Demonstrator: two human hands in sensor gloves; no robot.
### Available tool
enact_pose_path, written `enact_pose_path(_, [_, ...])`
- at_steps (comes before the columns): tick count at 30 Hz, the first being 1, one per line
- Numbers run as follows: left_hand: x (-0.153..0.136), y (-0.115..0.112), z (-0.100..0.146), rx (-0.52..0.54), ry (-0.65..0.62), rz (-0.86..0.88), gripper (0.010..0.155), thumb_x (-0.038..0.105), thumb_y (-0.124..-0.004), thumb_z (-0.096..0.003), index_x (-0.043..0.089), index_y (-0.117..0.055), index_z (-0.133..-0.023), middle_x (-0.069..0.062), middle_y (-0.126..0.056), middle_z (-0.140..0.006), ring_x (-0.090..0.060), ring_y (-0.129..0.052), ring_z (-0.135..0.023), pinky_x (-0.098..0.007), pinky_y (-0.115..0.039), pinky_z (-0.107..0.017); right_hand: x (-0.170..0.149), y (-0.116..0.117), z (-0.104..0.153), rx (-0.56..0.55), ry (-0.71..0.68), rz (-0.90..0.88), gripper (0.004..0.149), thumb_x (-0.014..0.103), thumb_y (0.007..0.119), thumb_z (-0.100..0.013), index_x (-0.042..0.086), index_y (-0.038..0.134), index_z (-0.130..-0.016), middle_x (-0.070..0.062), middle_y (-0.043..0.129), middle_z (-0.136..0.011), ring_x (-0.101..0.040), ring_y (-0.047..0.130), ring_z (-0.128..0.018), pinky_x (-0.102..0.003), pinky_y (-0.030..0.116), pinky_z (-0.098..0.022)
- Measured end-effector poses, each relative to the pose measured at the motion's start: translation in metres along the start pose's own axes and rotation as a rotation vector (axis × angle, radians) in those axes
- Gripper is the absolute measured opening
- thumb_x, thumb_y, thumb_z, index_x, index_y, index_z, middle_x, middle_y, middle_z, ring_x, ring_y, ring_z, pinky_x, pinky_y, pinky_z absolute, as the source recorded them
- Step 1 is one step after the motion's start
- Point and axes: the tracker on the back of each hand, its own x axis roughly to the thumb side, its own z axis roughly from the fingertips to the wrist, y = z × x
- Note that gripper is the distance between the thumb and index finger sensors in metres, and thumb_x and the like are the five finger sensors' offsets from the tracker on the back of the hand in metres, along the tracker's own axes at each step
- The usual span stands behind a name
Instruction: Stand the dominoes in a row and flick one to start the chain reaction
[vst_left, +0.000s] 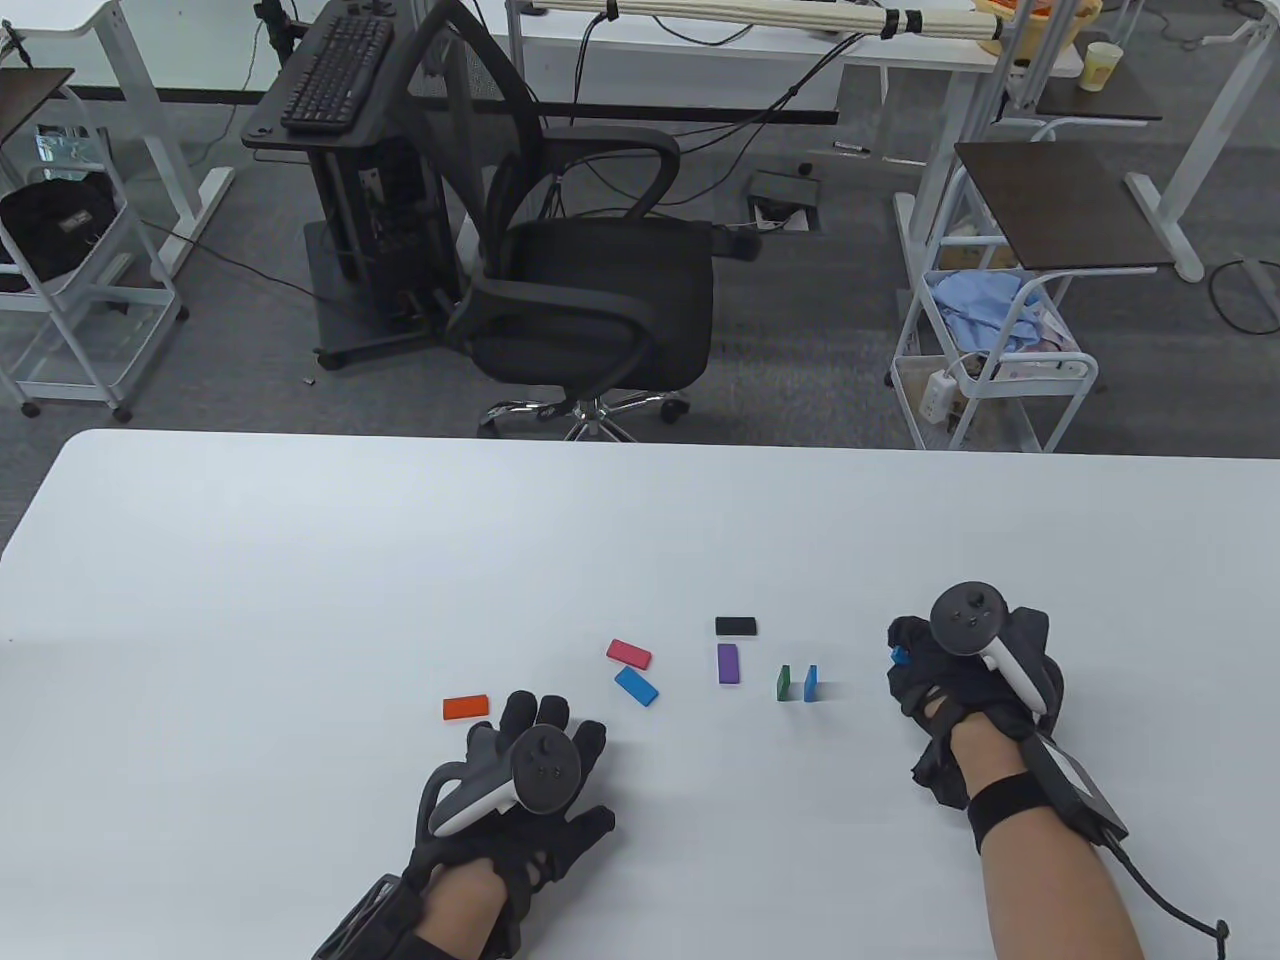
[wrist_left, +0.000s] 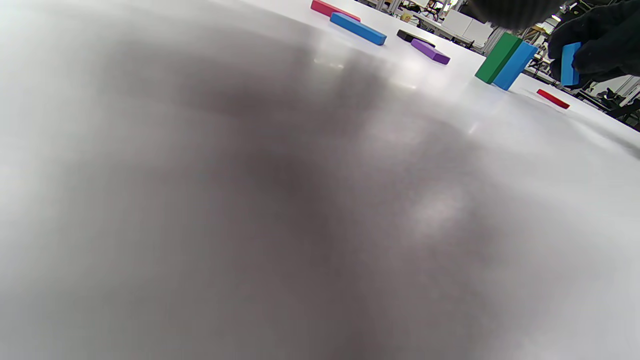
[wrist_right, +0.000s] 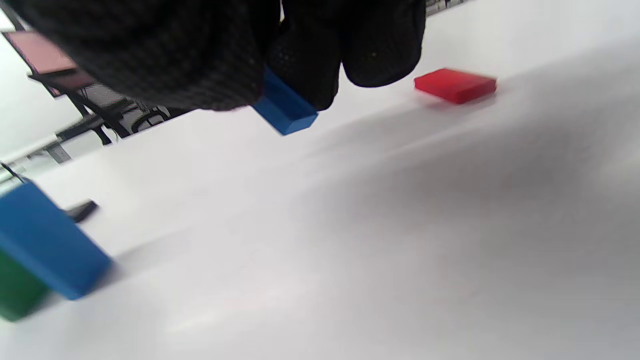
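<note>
Domino (wrist_right: 284, 106) in right hand (vst_left: 965, 670) fingers (wrist_right: 380, 45), long axis tilted.

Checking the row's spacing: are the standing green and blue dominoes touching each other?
Apart. The table view shows a strip of white table between the green domino and the blue domino, both standing upright.

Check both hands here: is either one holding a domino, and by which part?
The right hand pinches a blue domino by one end, the other end sticking out below the fingertips. The left hand holds nothing.
</note>
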Motion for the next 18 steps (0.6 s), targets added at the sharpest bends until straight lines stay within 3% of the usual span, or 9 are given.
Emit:
enact_pose_path(5, [0.000,0.000,0.000,-0.004,0.000,0.000,0.081,0.065,-0.056,-0.0439,0.036,-0.014,-0.106,-0.003,0.013,-0.110,-0.033,0.020,-0.099,-0.067,0.002,-0.067,0.002,0.001,0.006,0.003,-0.063,-0.109,0.055,0.030,0.085,-0.047,0.024,0.053,-0.092,-0.009,0.071,-0.094,-0.040,0.063,-0.086,-0.064,0.030,-0.074])
enact_pose_path(18, [0.000,0.000,0.001,-0.008,-0.001,-0.003,0.080,0.065,-0.056,-0.0440,0.036,-0.014,-0.106,-0.004,0.013,-0.110,-0.033,0.020,-0.099,-0.067,0.002,-0.067,0.012,0.017,0.014,0.008,-0.139,-0.140,0.054,0.027,0.083,-0.048,0.025,0.052,-0.092,-0.008,0.069,-0.096,-0.041,0.059,-0.090,-0.065,0.026,-0.073])
